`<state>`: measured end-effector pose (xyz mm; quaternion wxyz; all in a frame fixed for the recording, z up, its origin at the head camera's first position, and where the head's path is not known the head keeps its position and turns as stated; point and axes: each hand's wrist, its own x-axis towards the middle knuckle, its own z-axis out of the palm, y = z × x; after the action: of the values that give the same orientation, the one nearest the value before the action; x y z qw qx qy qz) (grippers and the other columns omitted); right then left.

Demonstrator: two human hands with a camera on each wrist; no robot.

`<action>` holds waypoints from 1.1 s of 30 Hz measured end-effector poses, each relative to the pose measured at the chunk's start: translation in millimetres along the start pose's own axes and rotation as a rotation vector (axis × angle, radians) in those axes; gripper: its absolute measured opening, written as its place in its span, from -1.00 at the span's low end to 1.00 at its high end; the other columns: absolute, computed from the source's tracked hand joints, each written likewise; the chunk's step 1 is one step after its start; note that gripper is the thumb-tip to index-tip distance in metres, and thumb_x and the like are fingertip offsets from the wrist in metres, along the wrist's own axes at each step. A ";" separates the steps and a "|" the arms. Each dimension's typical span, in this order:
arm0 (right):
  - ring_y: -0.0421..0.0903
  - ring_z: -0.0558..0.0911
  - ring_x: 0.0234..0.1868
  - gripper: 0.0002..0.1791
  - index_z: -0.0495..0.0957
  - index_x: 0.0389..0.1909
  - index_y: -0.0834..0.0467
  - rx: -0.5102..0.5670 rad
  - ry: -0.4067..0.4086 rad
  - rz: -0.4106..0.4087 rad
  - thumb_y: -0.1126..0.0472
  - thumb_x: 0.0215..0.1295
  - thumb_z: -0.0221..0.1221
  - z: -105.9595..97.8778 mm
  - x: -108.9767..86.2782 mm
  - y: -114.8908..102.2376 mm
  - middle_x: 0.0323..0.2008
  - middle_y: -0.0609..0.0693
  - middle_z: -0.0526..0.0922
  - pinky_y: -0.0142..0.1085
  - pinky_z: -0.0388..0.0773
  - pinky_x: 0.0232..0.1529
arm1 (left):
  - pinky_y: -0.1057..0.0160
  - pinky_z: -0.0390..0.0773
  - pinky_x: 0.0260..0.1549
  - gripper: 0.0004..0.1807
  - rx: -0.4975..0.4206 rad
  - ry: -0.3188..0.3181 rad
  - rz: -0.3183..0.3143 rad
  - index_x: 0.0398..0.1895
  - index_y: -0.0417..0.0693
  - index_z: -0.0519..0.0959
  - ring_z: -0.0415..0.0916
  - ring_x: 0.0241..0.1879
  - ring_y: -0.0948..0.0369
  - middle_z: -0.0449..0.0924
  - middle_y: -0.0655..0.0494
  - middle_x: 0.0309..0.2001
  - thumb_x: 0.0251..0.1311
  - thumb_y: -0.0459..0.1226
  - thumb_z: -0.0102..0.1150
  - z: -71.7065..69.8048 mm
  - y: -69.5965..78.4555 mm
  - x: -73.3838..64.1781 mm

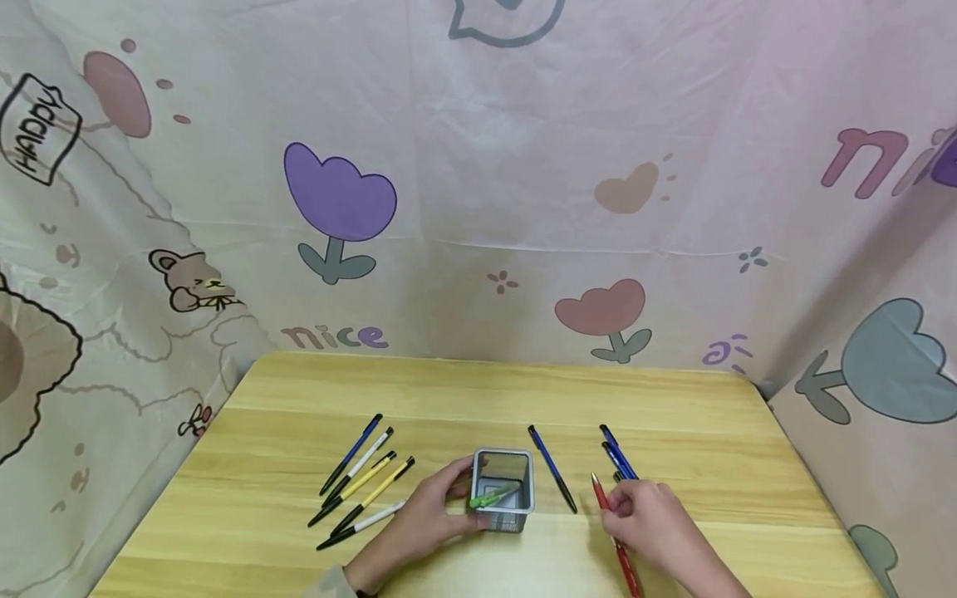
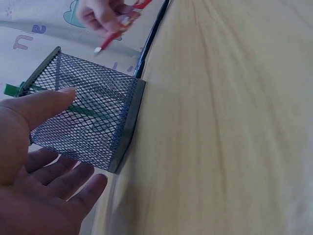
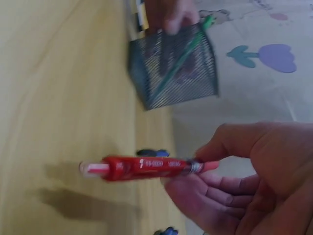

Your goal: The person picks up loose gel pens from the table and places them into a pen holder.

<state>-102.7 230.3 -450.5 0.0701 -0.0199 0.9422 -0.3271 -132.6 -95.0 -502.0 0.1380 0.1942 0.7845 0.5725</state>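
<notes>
A square mesh pen holder [image 1: 504, 522] stands on the table with a green pen [image 1: 495, 495] leaning inside it. My left hand [image 1: 429, 511] holds the holder from its left side; in the left wrist view the thumb lies along the mesh and the fingers curve round the opposite side. To the right of the holder, my right hand [image 1: 646, 519] pinches a red pen [image 3: 146, 168] between thumb and fingers. Its pointed end aims up and away in the head view. A blue pen [image 1: 552, 468] lies between the holder and the right hand.
Left of the holder lie several pens: a blue one [image 1: 351, 453], yellow ones [image 1: 374, 493] and white ones [image 1: 370, 522]. More blue pens [image 1: 617, 450] lie just beyond the right hand. A printed curtain [image 1: 478, 208] hangs behind the wooden table [image 1: 449, 390].
</notes>
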 end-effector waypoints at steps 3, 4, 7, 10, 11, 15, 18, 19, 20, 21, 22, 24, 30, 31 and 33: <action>-0.29 0.58 -0.48 -0.93 0.68 -0.37 0.18 0.094 -0.028 -0.055 0.30 0.13 0.38 -5.6 0.2 -3.6 -0.50 -0.11 0.69 -0.46 0.57 -0.52 | 0.21 0.64 0.23 -0.05 -0.009 -0.011 0.004 0.56 -0.07 0.27 0.65 0.23 -0.03 0.57 -0.13 0.34 0.11 -0.20 0.54 0.6 -0.4 0.9; -0.30 0.59 -0.48 -0.92 0.69 -0.34 0.20 0.123 -0.036 -0.066 0.30 0.14 0.37 -7.0 0.4 -5.2 -0.48 -0.10 0.69 -0.45 0.58 -0.52 | 0.23 0.63 0.23 -0.05 -0.011 -0.013 0.006 0.56 -0.08 0.27 0.65 0.23 -0.03 0.57 -0.13 0.35 0.11 -0.20 0.54 0.6 -0.5 0.7; -0.34 0.62 -0.43 -0.87 0.70 -0.26 0.23 0.171 -0.039 -0.083 0.30 0.17 0.35 -9.7 0.5 -11.0 -0.43 -0.10 0.73 -0.46 0.62 -0.45 | 0.27 0.62 0.23 -0.05 -0.014 -0.019 0.010 0.56 -0.09 0.26 0.65 0.24 -0.02 0.56 -0.15 0.35 0.11 -0.19 0.53 0.9 -0.4 0.1; -0.37 0.62 -0.40 -0.86 0.71 -0.23 0.26 0.176 -0.016 -0.118 0.32 0.19 0.35 -11.0 0.5 -18.3 -0.42 -0.09 0.75 -0.47 0.65 -0.40 | 0.26 0.62 0.23 -0.04 -0.012 -0.021 0.007 0.56 -0.10 0.26 0.65 0.23 -0.02 0.57 -0.15 0.35 0.11 -0.18 0.53 0.9 0.3 -0.5; -0.38 0.61 -0.41 -0.87 0.72 -0.23 0.25 0.169 -0.005 -0.137 0.33 0.20 0.36 -11.4 0.6 -20.9 -0.42 -0.09 0.75 -0.47 0.65 -0.40 | 0.25 0.63 0.23 -0.04 -0.016 -0.022 0.003 0.56 -0.11 0.26 0.65 0.23 -0.02 0.56 -0.15 0.35 0.11 -0.18 0.53 0.7 0.7 -0.5; -0.44 0.55 -0.43 -0.89 0.74 -0.23 0.17 0.107 0.060 -0.263 0.35 0.23 0.37 -13.2 1.3 -31.1 -0.43 -0.15 0.71 -0.48 0.62 -0.44 | 0.17 0.64 0.24 -0.03 -0.020 -0.024 -0.006 0.57 -0.12 0.25 0.64 0.23 -0.04 0.55 -0.18 0.35 0.10 -0.18 0.54 -0.1 1.5 0.1; -0.45 0.48 -0.42 -0.83 0.76 -0.26 0.06 -0.007 0.170 -0.408 0.36 0.17 0.43 -10.5 0.8 -39.4 -0.41 -0.24 0.64 -0.51 0.52 -0.47 | 0.13 0.64 0.25 -0.02 -0.017 -0.022 -0.004 0.57 -0.12 0.25 0.64 0.24 -0.05 0.54 -0.19 0.35 0.09 -0.18 0.54 -0.5 1.2 0.5; -0.43 0.47 -0.40 -0.79 0.76 -0.28 0.03 -0.067 0.224 -0.478 0.37 0.11 0.47 -8.8 1.0 -41.9 -0.40 -0.25 0.61 -0.51 0.50 -0.46 | 0.12 0.64 0.25 -0.03 -0.015 -0.021 -0.002 0.56 -0.12 0.25 0.64 0.24 -0.06 0.54 -0.20 0.35 0.09 -0.18 0.54 -0.6 1.1 0.8; -0.40 0.47 -0.39 -0.76 0.77 -0.29 0.01 -0.132 0.281 -0.550 0.37 0.06 0.50 -6.6 1.5 -44.4 -0.39 -0.24 0.60 -0.50 0.50 -0.45 | 0.13 0.64 0.25 -0.03 -0.015 -0.020 0.000 0.56 -0.12 0.26 0.64 0.25 -0.06 0.54 -0.20 0.36 0.09 -0.18 0.54 -0.7 1.0 1.1; -0.37 0.47 -0.36 -0.74 0.77 -0.29 0.00 -0.201 0.336 -0.619 0.37 0.02 0.52 -4.2 2.4 -47.0 -0.38 -0.23 0.59 -0.48 0.50 -0.43 | 0.15 0.64 0.24 -0.03 -0.017 -0.020 0.000 0.56 -0.11 0.26 0.63 0.25 -0.07 0.54 -0.20 0.36 0.09 -0.18 0.54 -0.8 0.9 1.4; -0.32 0.48 -0.35 -0.73 0.77 -0.31 0.01 -0.278 0.392 -0.689 0.38 -0.02 0.53 -1.5 3.9 -49.3 -0.37 -0.21 0.60 -0.45 0.51 -0.41 | 0.17 0.64 0.24 -0.03 -0.020 -0.021 0.001 0.56 -0.11 0.26 0.63 0.25 -0.07 0.54 -0.20 0.36 0.10 -0.19 0.54 -0.8 0.8 1.5; -0.21 0.52 -0.29 -0.70 0.78 -0.31 0.05 -0.430 0.481 -0.816 0.42 -0.08 0.53 3.7 7.6 -54.1 -0.34 -0.12 0.62 -0.38 0.57 -0.33 | 0.22 0.64 0.23 -0.05 -0.023 -0.022 0.005 0.56 -0.11 0.26 0.63 0.25 -0.07 0.55 -0.20 0.35 0.11 -0.20 0.53 -0.8 0.5 1.5; -0.05 0.57 -0.21 -0.75 0.77 -0.28 0.18 -0.806 0.526 -1.051 0.46 0.22 0.15 18.7 16.0 -67.4 -0.28 0.01 0.67 -0.26 0.65 -0.10 | 0.30 0.62 0.21 -0.07 -0.007 -0.019 0.024 0.56 -0.08 0.28 0.64 0.24 -0.06 0.57 -0.19 0.34 0.12 -0.20 0.52 0.2 -0.6 0.1; -0.04 0.59 -0.20 -0.69 0.77 -0.29 0.17 -0.861 0.540 -1.081 0.48 0.32 0.05 21.2 16.7 -69.2 -0.28 0.01 0.67 -0.25 0.67 -0.04 | 0.32 0.62 0.21 -0.07 -0.006 -0.018 0.028 0.56 -0.07 0.28 0.64 0.24 -0.07 0.57 -0.19 0.34 0.12 -0.20 0.52 0.4 -0.8 -0.2; -0.04 0.62 -0.18 -0.53 0.75 -0.32 0.16 -0.951 0.579 -1.138 0.51 0.43 -0.15 26.1 18.0 -71.9 -0.28 -0.01 0.67 -0.23 0.68 0.11 | 0.35 0.61 0.20 -0.08 -0.009 -0.017 0.034 0.55 -0.07 0.28 0.64 0.25 -0.07 0.57 -0.19 0.33 0.13 -0.20 0.52 0.9 -1.2 -0.4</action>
<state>-117.3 156.3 -428.4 -0.3716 -0.4401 0.8067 0.1323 -132.0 -94.7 -503.4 0.1357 0.2118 0.7774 0.5765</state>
